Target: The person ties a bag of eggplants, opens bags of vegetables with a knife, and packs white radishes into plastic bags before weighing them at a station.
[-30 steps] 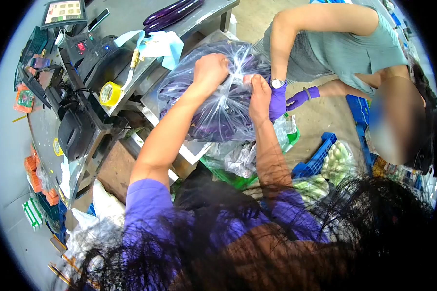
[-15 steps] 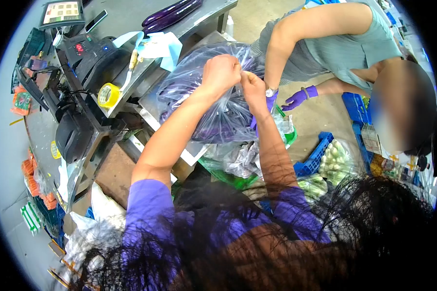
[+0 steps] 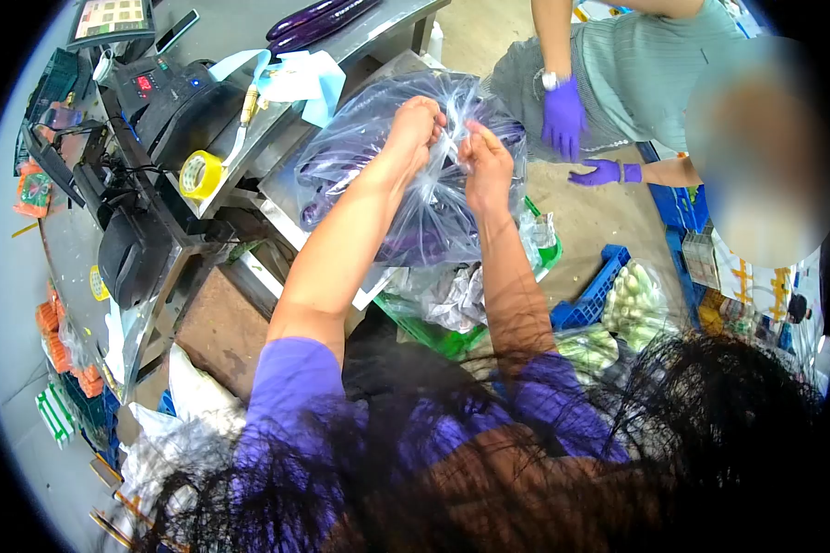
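A large clear plastic bag [image 3: 433,217] full of dark purple eggplants rests in front of me, gathered to a twisted neck at its top. My left hand [image 3: 417,129] is closed on the left side of that gathered plastic. On the other side of the neck, my right hand [image 3: 486,164] pinches the film between bent fingers. The two hands are a little apart, with bunched plastic stretched between them. The exact fingertip contact is partly hidden.
A co-worker in purple gloves [image 3: 564,118] stands at the right. Eggplants [image 3: 318,23], yellow tape [image 3: 200,175], a knife [image 3: 247,115] and a scale display [image 3: 143,83] are on the left tables. A green crate [image 3: 452,343] and a blue crate [image 3: 590,295] sit low.
My hands have moved from touching to slightly apart over the bag's neck. The co-worker's gloved hand has come off the bag's right side, and the co-worker has shifted away.
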### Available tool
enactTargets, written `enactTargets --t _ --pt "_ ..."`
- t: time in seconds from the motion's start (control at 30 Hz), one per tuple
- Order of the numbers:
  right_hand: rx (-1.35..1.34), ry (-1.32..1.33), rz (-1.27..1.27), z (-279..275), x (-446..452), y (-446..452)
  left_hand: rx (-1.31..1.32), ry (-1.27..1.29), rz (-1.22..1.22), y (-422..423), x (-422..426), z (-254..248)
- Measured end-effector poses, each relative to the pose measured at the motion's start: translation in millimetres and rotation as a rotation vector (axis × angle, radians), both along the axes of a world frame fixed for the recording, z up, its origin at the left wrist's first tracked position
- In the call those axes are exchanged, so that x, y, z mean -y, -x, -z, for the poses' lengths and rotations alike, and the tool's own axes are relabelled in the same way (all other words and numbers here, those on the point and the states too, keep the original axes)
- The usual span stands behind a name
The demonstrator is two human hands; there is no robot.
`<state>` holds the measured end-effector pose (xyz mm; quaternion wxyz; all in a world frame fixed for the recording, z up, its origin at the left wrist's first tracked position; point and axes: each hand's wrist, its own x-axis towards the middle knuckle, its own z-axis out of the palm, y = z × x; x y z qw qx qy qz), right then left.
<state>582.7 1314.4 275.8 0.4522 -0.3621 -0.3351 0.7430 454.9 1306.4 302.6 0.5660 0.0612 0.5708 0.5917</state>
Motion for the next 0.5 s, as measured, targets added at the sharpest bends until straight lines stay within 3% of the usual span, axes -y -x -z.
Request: enactTargets --t 0.07,0.17,0.2,0.3,0.37,0.47,0.5 --pt "-0.012 0.051 0.041 6 8 -6 -0.054 0.006 0.013 -1 0 4" --pt "0.070 0.019 0.084 3 5 -3 -0.360 -0.086 0.063 -6 7 5" --pt "0.129 -0.008 0.100 3 4 5 -0.569 -0.110 0.151 -7 12 1" --pt "0.417 -0.228 0.027 -1 1 14 -1.460 -0.548 0.273 -5 14 -11" --pt "0.632 -0.405 -0.072 -9 1 10 -1.445 -0.527 0.374 -6 14 -16" --pt "0.483 -0.346 -0.118 -7 7 8 -1.565 -0.585 0.345 -9 12 -16" --pt "0.434 -0.305 -0.106 -8 10 8 -1.363 -0.510 0.431 -7 12 -19"
